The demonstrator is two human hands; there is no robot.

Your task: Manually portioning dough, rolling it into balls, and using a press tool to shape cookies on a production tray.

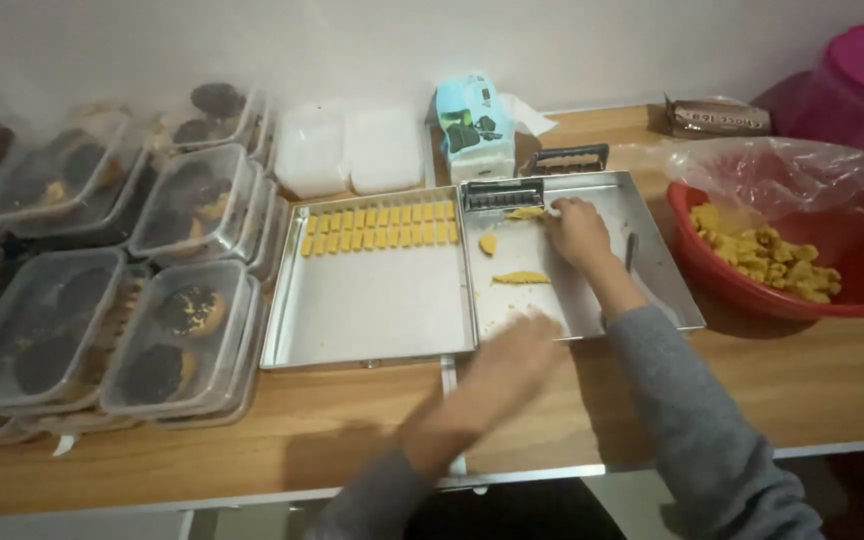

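Dough pieces (520, 277), yellow and soft, lie on the right metal tray (652, 290), and we think they would squash or tear if we pinched hard, so we would lift them gently from under, at the ends. Our right hand (579, 228) rests on the tray at the far end, its grip loosely curled by a dough bit near the small metal cutter (503, 193); we cannot tell if it holds anything. Our left hand (512, 355) is blurred at the near edge of that tray, grip spread flat and empty. Left of the tray, another tray (372, 310) holds neat rows of cut yellow sticks (379, 228). Behind the tray stands a blue and white box (474, 125). Right of it sits a red bowl (852, 300) of yellow lumps, with a brown packet (717, 118) behind. Far left, clear tubs (187, 345) hold dark cookies.
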